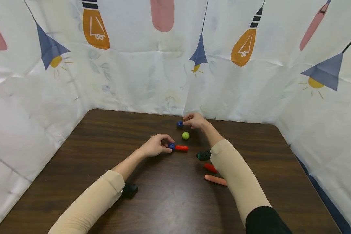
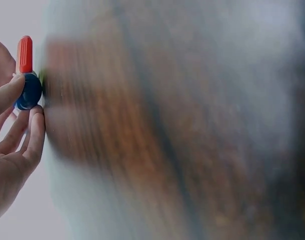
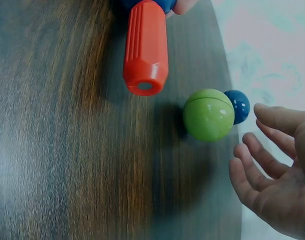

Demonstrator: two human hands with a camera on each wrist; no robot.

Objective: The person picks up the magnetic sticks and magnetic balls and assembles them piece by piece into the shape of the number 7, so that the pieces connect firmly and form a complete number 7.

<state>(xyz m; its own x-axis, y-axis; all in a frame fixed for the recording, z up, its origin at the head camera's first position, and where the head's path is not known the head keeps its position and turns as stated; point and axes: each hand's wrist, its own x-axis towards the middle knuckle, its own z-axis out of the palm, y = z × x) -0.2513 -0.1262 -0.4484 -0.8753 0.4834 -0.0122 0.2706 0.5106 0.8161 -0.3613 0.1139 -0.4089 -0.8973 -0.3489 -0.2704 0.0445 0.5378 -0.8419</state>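
In the head view my left hand (image 1: 155,145) pinches a blue ball (image 1: 171,147) between thumb and fingers. A ribbed red rod (image 1: 181,148) is joined to that ball and points right; its free end, with a grey round spot in it, faces the right wrist camera (image 3: 146,50). My right hand (image 1: 194,121) is near the table's far edge, fingers loosely bent around nothing. Just left of its fingertips sits a second blue ball (image 1: 179,124). Between the two hands lies a shiny green ball (image 1: 185,135) with a groove around it.
A red rod (image 1: 210,167) and a salmon-coloured rod (image 1: 215,180) lie on the dark wooden table (image 1: 169,208), partly covered by the right sleeve. Black devices show beside the left forearm (image 1: 130,190) and right forearm (image 1: 203,155). A white printed curtain (image 1: 140,78) hangs behind the table.
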